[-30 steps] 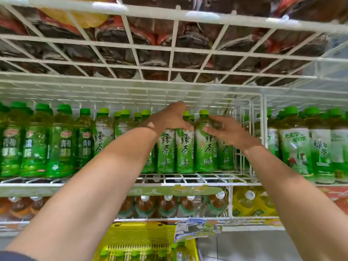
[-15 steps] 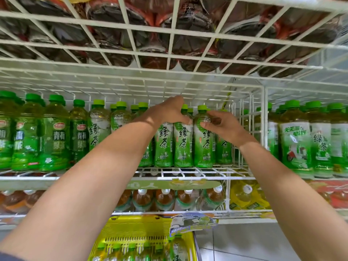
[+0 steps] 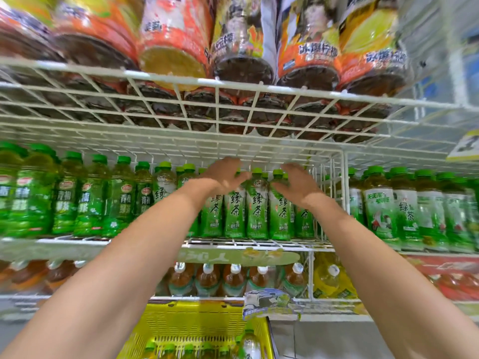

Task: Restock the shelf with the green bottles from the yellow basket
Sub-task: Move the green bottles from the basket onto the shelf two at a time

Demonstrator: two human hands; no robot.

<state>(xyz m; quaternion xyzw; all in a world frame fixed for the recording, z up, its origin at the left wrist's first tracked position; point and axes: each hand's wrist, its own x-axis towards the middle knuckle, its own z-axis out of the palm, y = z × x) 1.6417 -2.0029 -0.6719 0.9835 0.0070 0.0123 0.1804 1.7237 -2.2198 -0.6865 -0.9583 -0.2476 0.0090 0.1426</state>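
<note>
The risk here was a knock. The left hand (image 3: 225,174) and the right hand (image 3: 298,184) hovered with fingers spread and gripped nothing, right at the caps of the front green bottles (image 3: 257,203). A careless push could tip one bottle, and the tight row might then fall backward or off the shelf (image 3: 259,246). The hands were apart, with bottle caps between them; the blur hid whether the fingers touched any cap. Other green bottles lay in the yellow basket (image 3: 197,325), well below both hands.
</note>
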